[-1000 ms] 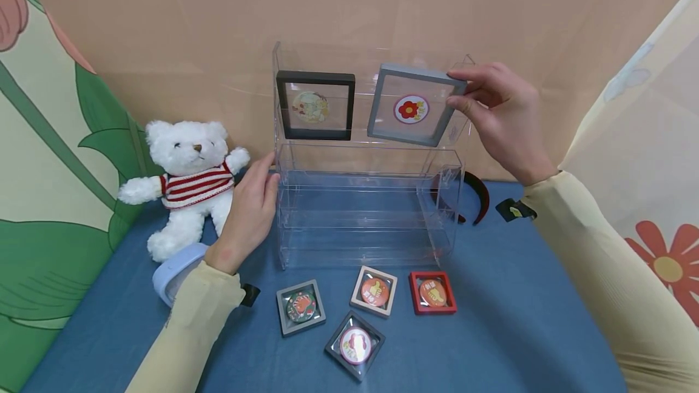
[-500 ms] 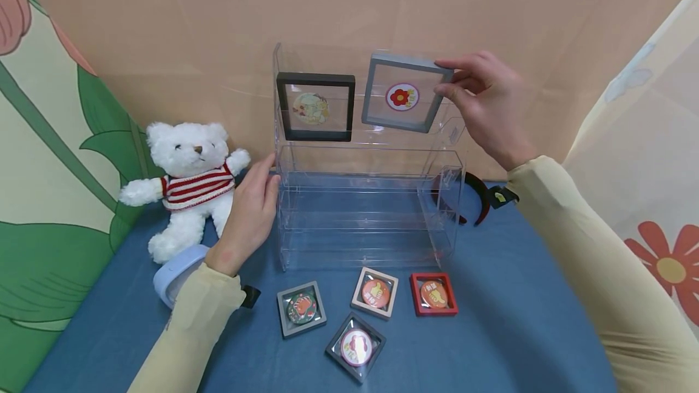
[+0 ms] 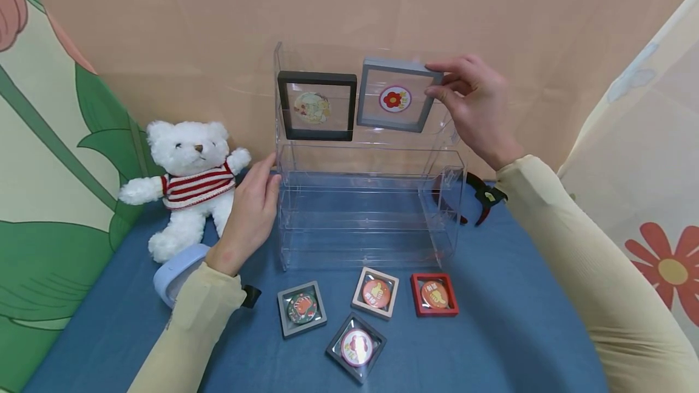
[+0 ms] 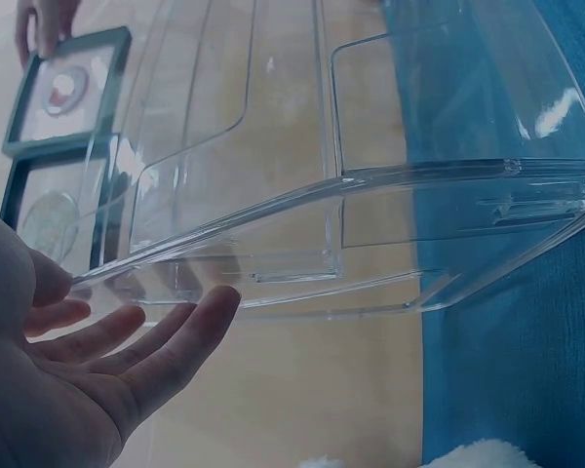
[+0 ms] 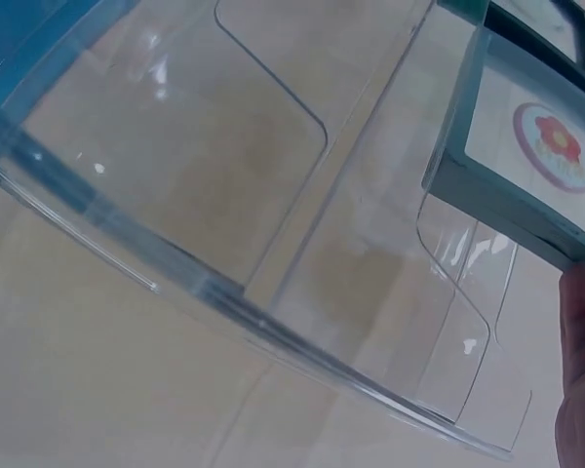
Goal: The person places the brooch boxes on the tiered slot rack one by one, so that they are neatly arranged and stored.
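Note:
In the head view my right hand (image 3: 477, 99) pinches the right upper edge of a grey square display frame (image 3: 366, 99), which holds a round red-flower badge (image 3: 395, 99) behind clear film. This frame leans slightly at the top tier of a clear acrylic stepped stand (image 3: 360, 221). Just left of it, a black display frame (image 3: 317, 136) with a pale round badge stands on the same tier. My left hand (image 3: 248, 214) touches the stand's left side, its fingers fairly straight; the left wrist view puts the thumb by the panel edge (image 4: 273, 203).
Small framed badges lie before the stand: grey (image 3: 302, 309), beige (image 3: 375, 293), red (image 3: 434, 295) and dark grey (image 3: 357, 348). A white teddy bear (image 3: 188, 153) sits left, with a pale blue band (image 3: 177, 268) near it. A dark headband (image 3: 483, 214) lies behind the stand's right side.
My right hand has carried the grey frame leftward, closer to the black frame, first rising and then dipping a little. The left hand stays at the stand's side.

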A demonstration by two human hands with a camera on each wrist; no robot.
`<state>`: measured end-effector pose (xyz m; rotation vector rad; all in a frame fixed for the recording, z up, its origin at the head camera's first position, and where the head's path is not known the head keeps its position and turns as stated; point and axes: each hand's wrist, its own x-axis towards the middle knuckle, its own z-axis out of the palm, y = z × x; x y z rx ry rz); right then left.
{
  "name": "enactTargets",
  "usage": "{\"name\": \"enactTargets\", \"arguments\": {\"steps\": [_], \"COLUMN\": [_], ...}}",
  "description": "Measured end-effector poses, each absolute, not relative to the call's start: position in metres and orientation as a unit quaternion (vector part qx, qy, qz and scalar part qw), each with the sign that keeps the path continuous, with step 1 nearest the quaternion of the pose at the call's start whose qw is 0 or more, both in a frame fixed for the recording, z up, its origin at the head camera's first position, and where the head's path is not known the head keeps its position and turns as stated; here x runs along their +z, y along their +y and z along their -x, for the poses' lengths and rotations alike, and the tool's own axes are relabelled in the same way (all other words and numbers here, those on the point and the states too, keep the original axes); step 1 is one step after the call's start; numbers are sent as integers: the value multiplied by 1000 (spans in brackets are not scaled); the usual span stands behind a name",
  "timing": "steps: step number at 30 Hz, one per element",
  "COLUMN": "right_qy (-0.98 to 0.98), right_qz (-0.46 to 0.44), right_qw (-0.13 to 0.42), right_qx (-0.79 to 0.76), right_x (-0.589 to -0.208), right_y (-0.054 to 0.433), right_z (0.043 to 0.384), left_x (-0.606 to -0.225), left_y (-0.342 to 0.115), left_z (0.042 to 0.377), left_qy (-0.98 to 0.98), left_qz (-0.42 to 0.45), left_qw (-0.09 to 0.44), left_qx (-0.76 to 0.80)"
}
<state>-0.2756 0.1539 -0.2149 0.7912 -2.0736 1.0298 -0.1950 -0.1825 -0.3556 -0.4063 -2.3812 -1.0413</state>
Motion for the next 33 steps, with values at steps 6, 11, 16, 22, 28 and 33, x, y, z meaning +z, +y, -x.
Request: {"name": "enactTargets", "arguments": {"steps": [6,11,16,22,28,33], "right_qy": [-810,-818,-822,-827,-832,-838], "right_qz": [-290,-291,-294,-298,-293,-284], "right_qw": [336,331,327,333,326,316], "right_qx": [385,370,361,342,340,343], "right_x": [-220,-223,-225,-229,-231,-231], "right_y": [159,159,160,161,161,161], "right_z": [289,290,290,294,295,294], "left_x": [-354,-354,-354,-354,-354,-355], "left_y": [-182,-182,-182,-181,-180,-180], "left_z": [195,196,197,197,197,198], "left_qy": [-874,-872,-871,-872,-873,-874], "left_qz": [153,156,158,160,158,156], "left_qw": [254,258,259,263,258,260], "left_qx": [-385,-386,-386,-381,-383,-381]}}
